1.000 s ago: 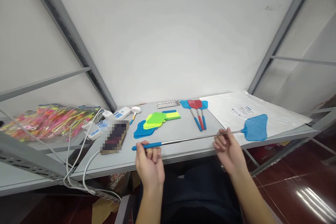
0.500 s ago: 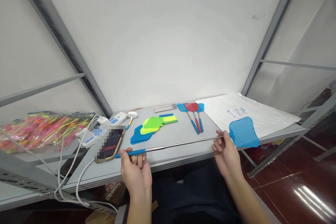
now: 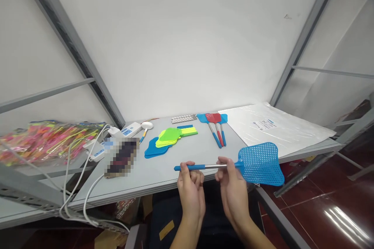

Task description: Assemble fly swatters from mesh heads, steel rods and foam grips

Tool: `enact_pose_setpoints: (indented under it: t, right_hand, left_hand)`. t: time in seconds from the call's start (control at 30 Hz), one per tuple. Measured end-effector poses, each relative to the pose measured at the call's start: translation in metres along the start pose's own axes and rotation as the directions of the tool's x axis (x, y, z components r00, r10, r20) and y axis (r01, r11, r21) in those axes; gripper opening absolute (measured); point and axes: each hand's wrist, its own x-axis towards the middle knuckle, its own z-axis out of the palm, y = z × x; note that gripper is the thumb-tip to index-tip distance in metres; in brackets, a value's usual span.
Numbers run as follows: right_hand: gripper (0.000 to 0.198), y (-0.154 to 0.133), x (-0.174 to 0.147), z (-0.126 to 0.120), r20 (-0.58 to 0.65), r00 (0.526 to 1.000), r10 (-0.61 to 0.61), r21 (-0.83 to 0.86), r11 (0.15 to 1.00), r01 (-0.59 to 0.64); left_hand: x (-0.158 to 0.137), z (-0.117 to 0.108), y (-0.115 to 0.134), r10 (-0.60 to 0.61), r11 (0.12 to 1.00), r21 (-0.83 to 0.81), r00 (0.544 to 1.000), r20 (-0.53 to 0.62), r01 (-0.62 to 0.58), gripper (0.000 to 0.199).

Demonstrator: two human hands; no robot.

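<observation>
A blue fly swatter [image 3: 261, 164] with a short metal shaft is held level over the table's front edge, its perforated head to the right. My left hand [image 3: 190, 186] is closed round its blue handle, thumb on top. My right hand [image 3: 232, 184] pinches the metal shaft just below the head. Behind, finished-looking swatters [image 3: 216, 130] in blue and red lie with their handles toward me. Left of these sit green and yellow swatter heads [image 3: 170, 137], overlapping blue heads [image 3: 157, 148]. Several metal rods [image 3: 184, 119] lie near the wall.
A phone [image 3: 122, 158], partly pixelated, leans beside white power strips [image 3: 131, 130] and cables on the left. Bagged colourful items [image 3: 52, 142] fill the far left. A white plastic packing bag [image 3: 274, 126] covers the table's right side. Metal shelf posts [image 3: 305, 39] frame both sides.
My hands have come closer together, and the swatter's extended shaft has slid in to a short length. My left hand moved right; my right hand moved left and slightly down.
</observation>
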Motion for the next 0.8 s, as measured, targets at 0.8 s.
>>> enact_pose_setpoints:
  t: [0.8]
  right_hand:
    - [0.024,-0.02,0.02,-0.011,0.174,0.98,-0.092,-0.154,0.981,0.119]
  left_hand:
    - [0.009,-0.012,0.018,-0.21,0.978,0.057,0.964,0.166,0.203,0.027]
